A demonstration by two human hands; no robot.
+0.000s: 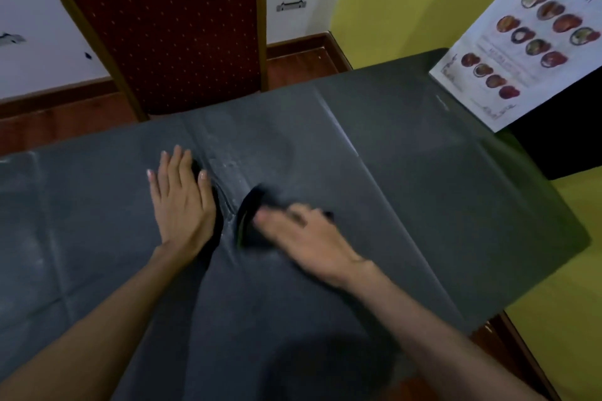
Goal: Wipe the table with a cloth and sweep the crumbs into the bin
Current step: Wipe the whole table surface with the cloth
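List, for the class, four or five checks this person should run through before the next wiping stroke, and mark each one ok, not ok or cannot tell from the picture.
1. Left hand flat on the dark table cover, steadying it: ok.
2. Right hand on a dark cloth: ok, though motion blur hides the grip.
3. Cover lying smooth: not ok, it is bunched into a wrinkle between the hands.
4. Pale crumbs and dust gathered: not ok, specks lie ahead of the hands.
5. Bin within reach: cannot tell, none is in view.
6. Menu sheet clear of the stroke: ok, it sits at the far right corner.
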